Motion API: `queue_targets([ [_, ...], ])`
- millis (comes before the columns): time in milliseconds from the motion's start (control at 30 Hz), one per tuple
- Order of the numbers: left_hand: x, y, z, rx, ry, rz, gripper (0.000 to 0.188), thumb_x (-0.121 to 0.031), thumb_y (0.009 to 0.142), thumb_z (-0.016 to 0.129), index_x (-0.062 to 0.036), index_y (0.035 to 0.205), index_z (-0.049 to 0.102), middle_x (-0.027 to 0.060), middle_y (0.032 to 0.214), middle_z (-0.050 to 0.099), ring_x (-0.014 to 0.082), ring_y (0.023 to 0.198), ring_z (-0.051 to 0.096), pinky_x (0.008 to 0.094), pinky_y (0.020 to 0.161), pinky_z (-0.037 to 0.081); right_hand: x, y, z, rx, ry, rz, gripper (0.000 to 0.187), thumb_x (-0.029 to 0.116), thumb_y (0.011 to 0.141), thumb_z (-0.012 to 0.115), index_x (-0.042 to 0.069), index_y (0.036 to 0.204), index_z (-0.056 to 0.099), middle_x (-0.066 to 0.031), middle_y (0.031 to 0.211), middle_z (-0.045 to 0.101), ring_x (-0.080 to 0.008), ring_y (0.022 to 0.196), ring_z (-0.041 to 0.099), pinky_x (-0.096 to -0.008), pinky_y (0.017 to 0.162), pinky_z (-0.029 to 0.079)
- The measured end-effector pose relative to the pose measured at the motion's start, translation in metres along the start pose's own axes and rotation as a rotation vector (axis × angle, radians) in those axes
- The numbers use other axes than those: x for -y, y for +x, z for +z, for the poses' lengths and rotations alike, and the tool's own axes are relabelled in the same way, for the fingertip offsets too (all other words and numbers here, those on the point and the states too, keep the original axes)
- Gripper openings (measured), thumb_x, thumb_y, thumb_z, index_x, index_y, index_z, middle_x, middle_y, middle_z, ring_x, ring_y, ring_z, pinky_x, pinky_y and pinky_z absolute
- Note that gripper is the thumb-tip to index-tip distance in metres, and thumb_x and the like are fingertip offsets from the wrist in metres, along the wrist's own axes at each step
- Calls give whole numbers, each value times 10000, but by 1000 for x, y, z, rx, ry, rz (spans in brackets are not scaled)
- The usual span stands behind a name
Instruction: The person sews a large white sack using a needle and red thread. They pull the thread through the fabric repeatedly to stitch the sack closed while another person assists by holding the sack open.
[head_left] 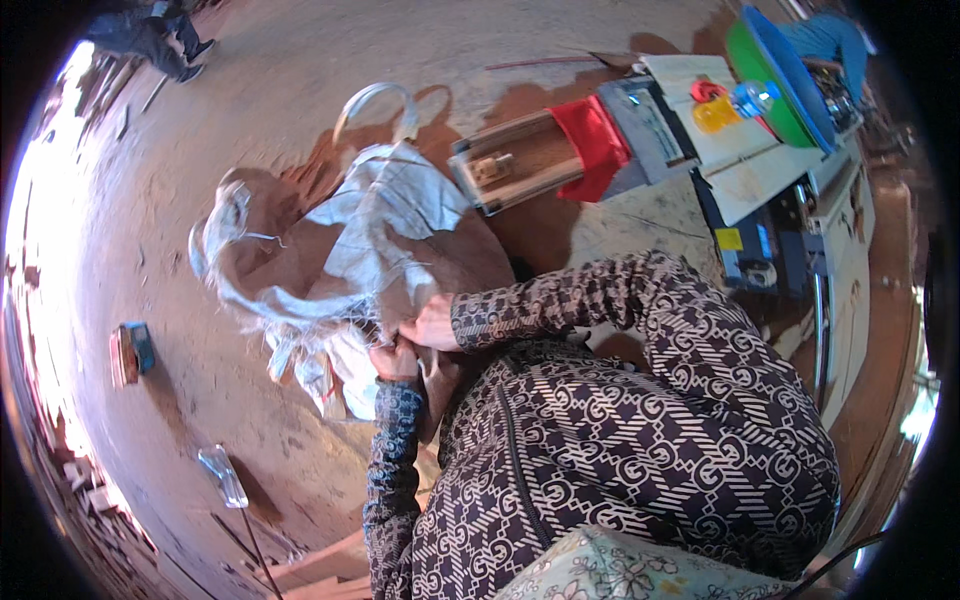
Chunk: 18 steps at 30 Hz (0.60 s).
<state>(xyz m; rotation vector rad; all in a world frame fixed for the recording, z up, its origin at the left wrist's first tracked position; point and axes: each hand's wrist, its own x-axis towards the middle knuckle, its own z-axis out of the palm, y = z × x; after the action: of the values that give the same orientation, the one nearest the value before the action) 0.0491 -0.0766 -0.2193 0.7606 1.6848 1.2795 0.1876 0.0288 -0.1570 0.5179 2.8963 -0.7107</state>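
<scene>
Where the coarse woven sack (400, 205) frays into pale threads (345, 312), both hands (432, 325) sit together, clamped on its rim (275, 308).

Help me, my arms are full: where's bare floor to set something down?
Bare floor shows between the pale sack and the red-and-blue block to its left. Upper right is crowded: red cloth, bottle, green basin.

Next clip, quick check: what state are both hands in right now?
Left hand: closed, gripping the frayed edge of the woven sack.
Right hand: closed on the same sack, right beside the left.
</scene>
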Motion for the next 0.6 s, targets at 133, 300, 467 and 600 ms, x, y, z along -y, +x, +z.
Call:
queue_targets([
  [133,-2,6,7,19,53,109,163,14,875,616,74,1000,702,130,1001,718,196,940,654,358,841,525,-14,5,23,-94,6,-1,179,183,766,598,24,849,610,-152,678,673,-321,723,713,-460,650,564],
  [300,-22,9,8,66,198,173,227,-120,907,645,79,1007,688,187,886,725,217,810,680,386,718,535,-52,23,64,-59,253,-264,246,241,876,565,34,858,696,-172,790,700,-310,728,686,-418,648,541],
  [467,-64,3,-5,217,203,111,192,-49,889,604,52,1033,682,123,890,710,171,781,637,334,704,520,-27,20,60,93,1091,338,208,206,909,523,47,861,648,-78,681,639,-226,609,644,-383,518,497],
  [600,-75,0,2,206,115,138,139,-35,889,589,45,964,675,100,875,691,155,784,611,331,688,509,-8,10,28,-36,672,316,171,171,877,522,43,858,633,-104,678,660,-262,663,685,-401,546,527],
])
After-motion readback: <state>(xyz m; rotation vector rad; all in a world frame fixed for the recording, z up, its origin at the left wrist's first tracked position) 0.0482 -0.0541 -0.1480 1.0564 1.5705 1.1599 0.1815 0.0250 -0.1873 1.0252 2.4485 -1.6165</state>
